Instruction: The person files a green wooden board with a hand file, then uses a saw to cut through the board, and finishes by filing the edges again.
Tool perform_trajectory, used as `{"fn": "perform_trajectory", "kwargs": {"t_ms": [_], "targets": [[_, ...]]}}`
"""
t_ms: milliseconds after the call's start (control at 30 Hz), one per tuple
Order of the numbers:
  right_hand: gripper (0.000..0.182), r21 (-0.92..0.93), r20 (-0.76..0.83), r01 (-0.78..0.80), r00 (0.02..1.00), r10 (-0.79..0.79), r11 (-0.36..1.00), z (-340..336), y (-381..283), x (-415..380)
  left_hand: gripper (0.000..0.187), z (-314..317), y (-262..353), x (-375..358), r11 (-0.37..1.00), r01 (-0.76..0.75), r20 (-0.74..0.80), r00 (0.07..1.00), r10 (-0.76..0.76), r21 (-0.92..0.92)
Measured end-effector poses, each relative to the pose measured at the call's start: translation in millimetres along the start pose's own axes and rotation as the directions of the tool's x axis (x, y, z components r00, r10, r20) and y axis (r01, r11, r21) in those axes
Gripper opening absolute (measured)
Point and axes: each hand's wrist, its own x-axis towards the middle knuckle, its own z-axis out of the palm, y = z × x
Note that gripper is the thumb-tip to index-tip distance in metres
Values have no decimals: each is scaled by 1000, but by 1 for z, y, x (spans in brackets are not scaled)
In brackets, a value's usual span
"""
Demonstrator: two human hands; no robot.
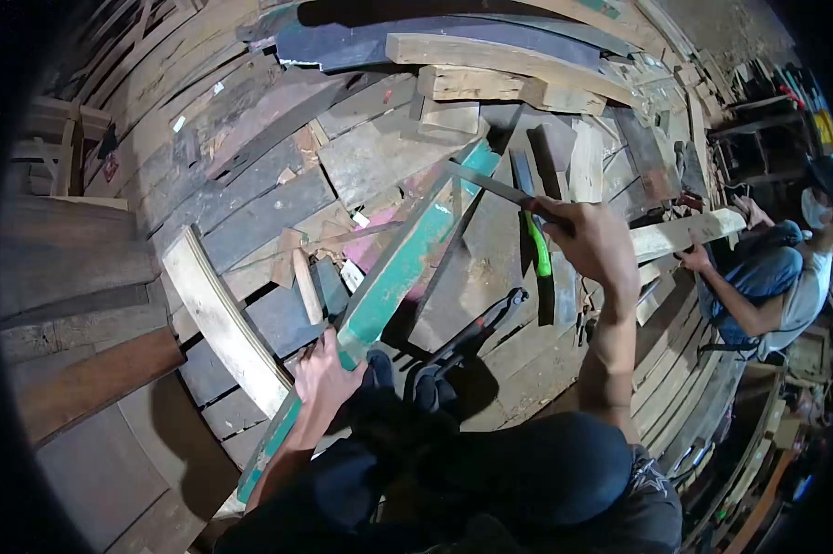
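Observation:
A long wooden beam with worn green paint (pixel 402 268) slants up and away from my lap. My left hand (pixel 324 379) is closed around its near part. In my right hand (pixel 587 235) is a flat metal-bladed tool (pixel 490 182); its blade points left and meets or overlaps the beam's far end, and its handle is mostly hidden in my fist. Just below that hand lies a tool with a bright green handle (pixel 538 245). A black long-handled tool (pixel 479 328) rests on the boards between the beam and my right forearm.
A pale curved wooden piece (pixel 222 319) lies to the left, near a round wooden stick (pixel 306 284). Stacked planks (pixel 509 69) cross the far side. At right, a co-worker (pixel 776 268) holds a pale beam (pixel 684 234). Wood scraps litter the plank floor (pixel 361 152).

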Motion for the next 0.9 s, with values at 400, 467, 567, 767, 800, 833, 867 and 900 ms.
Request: {"fn": "perform_trajectory", "kwargs": {"t_ms": [400, 467, 567, 767, 800, 833, 867, 900], "targets": [[31, -21, -135, 107, 985, -109, 994, 29, 11, 23, 73, -1, 5, -1, 1000, -5, 2, 1000, 5, 14], [29, 72, -89, 76, 994, -70, 994, -5, 20, 5, 74, -2, 5, -2, 997, 60, 42, 997, -62, 52], [29, -17, -42, 33, 999, -34, 999, 5, 5, 17, 75, 0, 9, -1, 999, 36, 25, 999, -36, 4], [33, -6, -71, 45, 996, -46, 999, 48, 18, 49, 70, -6, 10, 1, 999, 51, 35, 998, -50, -2], [34, -9, -51, 7, 999, -8, 1000, 32, 16, 34, 70, -5, 9, 0, 999, 37, 27, 999, -37, -1], [35, -7, -58, -12, 998, 12, 1000, 17, 18, 20, 66, -3, 7, 0, 999, 27, 22, 999, -27, 17], [35, 66, -43, -58, 997, 61, 996, 5, 17, 8, 65, -4, 7, -1, 999, 30, 16, 999, -31, 12], [35, 57, -65, -47, 997, 51, 997, 6, 18, 5, 65, -4, 8, 0, 1000, 30, 9, 1000, -30, 3]]}}
